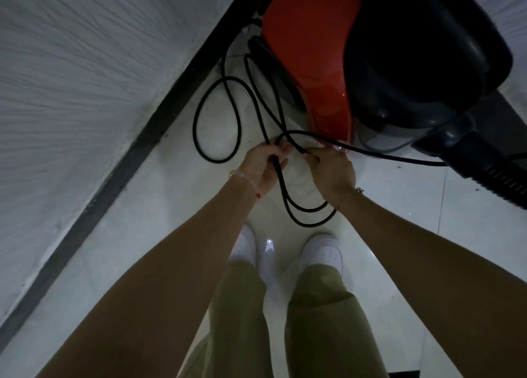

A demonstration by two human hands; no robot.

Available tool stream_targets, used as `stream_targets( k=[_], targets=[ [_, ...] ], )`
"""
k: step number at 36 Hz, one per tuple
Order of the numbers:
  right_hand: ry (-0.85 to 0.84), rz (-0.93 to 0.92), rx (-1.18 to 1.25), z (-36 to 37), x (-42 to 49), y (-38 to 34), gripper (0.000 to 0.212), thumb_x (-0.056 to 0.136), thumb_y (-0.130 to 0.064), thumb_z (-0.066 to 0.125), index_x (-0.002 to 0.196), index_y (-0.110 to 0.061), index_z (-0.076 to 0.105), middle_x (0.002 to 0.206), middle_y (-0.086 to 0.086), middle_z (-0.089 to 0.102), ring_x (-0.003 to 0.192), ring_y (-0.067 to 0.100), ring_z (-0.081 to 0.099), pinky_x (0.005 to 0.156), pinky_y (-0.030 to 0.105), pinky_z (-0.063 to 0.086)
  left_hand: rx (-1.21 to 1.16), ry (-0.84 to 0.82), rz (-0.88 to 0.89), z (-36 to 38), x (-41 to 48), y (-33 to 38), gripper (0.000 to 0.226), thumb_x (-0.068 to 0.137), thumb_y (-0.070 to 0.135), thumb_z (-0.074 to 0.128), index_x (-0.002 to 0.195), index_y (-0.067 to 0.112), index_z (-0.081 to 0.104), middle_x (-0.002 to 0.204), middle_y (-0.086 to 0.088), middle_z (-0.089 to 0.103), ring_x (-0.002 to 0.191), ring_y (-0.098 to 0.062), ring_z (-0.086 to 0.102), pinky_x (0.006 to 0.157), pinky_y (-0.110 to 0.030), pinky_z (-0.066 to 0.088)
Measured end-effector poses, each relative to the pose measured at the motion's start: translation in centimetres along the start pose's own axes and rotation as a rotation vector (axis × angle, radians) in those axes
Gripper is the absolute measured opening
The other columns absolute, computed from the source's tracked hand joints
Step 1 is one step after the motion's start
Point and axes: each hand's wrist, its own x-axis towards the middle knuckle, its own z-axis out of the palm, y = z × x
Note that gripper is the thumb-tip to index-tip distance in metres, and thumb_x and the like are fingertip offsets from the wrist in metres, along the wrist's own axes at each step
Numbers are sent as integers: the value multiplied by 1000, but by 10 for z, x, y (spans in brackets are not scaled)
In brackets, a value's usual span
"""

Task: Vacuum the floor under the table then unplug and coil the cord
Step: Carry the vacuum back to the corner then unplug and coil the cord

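A black power cord (199, 103) lies in loose loops on the pale tiled floor beside a red and black canister vacuum (319, 63). My left hand (263, 163) is shut on the cord, and two loops hang down from it. My right hand (332, 169) pinches the same cord just to the right, where a strand runs off toward the vacuum's hose end. The plug is not visible.
A dark skirting strip (137, 146) runs diagonally along a textured white wall on the left. The vacuum's ribbed black hose (496, 175) leaves at the right. My white shoes (322, 249) and olive trousers stand on the floor (159, 235) below my hands.
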Motion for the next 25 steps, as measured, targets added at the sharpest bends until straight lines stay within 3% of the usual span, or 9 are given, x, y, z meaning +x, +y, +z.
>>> stream_targets(
  k=[5,8,10,14,17,19,21,23,25],
  targets=[
    [56,-232,-110,15,-5,-7,33,98,-25,44,123,-18,65,100,18,65,88,35,62,70,39,50,128,61,27,10,1,3,12,89,16,60,100,14,64,83,3,62,79,-8,58,73,-20,44],
    [105,-306,-96,24,-10,-13,31,89,-19,50,110,-10,71,85,19,65,73,38,61,54,36,43,6,126,88,10,8,6,12,94,9,53,85,6,60,81,-5,60,73,-14,58,70,-23,52],
    [166,-305,-88,29,-15,-16,38,88,-24,46,112,-8,70,90,19,65,78,37,61,60,40,50,-34,166,96,9,10,7,16,96,7,48,89,1,60,81,-8,60,73,-16,59,71,-25,54],
    [328,-271,-24,31,-30,-23,39,88,-22,47,119,-5,64,111,18,62,100,33,59,89,43,51,-24,211,87,17,9,11,32,97,11,48,125,-5,53,77,-4,57,68,-13,55,66,-26,52],
    [422,-242,128,27,-53,-29,23,87,-7,55,107,-4,65,102,13,63,95,24,56,85,32,49,-29,200,79,21,12,16,17,96,13,51,106,4,61,78,-2,57,70,-11,54,76,-30,48],
    [329,-130,300,25,-70,-34,15,90,-14,51,95,-8,64,82,6,63,74,17,56,67,28,49,-4,194,72,23,14,19,13,95,15,52,84,13,59,78,0,57,72,-9,53,79,-32,44],
    [92,166,523,27,-79,-40,21,93,-22,49,84,-11,64,65,2,61,57,13,53,56,29,45,-1,196,67,23,17,20,17,95,16,53,78,15,56,77,1,57,71,-8,53,81,-33,43],
    [-188,527,885,26,-77,-44,24,94,-30,52,82,-14,64,75,6,67,69,17,62,67,32,51,-12,197,58,22,17,19,17,94,16,54,77,14,56,77,1,57,72,-8,54,86,-36,42],
    [-357,713,1334,24,-67,-40,32,93,-39,53,105,-10,60,106,10,67,97,21,63,85,32,51,-21,197,54,21,16,17,17,93,15,55,77,14,56,77,1,58,73,-8,56,89,-39,44]
  ],
)
